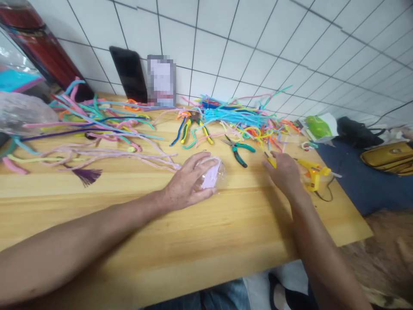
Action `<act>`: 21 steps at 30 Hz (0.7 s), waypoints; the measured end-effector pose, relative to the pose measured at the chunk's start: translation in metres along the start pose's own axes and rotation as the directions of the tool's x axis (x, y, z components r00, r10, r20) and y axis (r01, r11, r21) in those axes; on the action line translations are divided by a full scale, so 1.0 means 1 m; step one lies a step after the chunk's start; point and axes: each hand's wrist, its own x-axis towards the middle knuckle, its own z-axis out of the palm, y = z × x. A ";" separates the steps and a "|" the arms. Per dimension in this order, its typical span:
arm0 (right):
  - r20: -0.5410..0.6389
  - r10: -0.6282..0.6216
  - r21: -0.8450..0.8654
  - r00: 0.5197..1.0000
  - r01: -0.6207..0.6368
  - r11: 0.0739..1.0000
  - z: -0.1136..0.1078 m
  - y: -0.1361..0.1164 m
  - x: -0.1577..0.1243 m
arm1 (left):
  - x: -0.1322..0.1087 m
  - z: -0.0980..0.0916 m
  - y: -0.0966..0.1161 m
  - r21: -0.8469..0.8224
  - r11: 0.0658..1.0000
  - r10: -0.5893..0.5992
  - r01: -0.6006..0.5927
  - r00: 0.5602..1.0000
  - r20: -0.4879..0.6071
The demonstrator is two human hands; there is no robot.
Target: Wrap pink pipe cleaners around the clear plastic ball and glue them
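My left hand (pixel 187 183) lies on a clear plastic packet with something pale pink inside (pixel 213 174), fingers curved over it on the wooden table (pixel 161 241). My right hand (pixel 283 172) rests on the table farther right, fingers closed around a small yellow-handled tool (pixel 270 160) whose tip pokes out. Green-handled pliers (pixel 238 150) lie between the two hands, just beyond them. A yellow glue gun (pixel 312 173) sits right beside my right hand.
Heaps of coloured pipe cleaners (pixel 97 125) cover the back of the table, with a blue bundle (pixel 226 114) and yellow-handled pliers (pixel 195 127). A purple tassel (pixel 87 175) lies left. Two phones (pixel 129 73) lean on the tiled wall. A yellow bag (pixel 387 157) sits right.
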 end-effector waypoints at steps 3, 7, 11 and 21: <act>-0.046 -0.227 0.403 0.973 0.226 0.887 -0.011 -0.045 -0.020 | 0.000 0.000 0.000 0.000 1.000 0.006 -0.006 1.000 -0.009; 0.060 -0.443 0.713 0.894 0.272 0.647 -0.013 -0.105 -0.047 | 0.000 0.000 0.000 -0.002 1.000 0.009 -0.009 1.000 -0.010; 0.135 -0.503 0.854 0.854 0.158 0.496 0.001 -0.124 -0.060 | -0.001 0.000 0.000 -0.020 1.000 0.022 -0.022 0.999 -0.025; 0.091 -0.545 0.872 0.834 0.197 0.447 0.007 -0.121 -0.067 | 0.000 -0.002 0.001 -0.035 0.999 0.026 -0.026 1.000 -0.011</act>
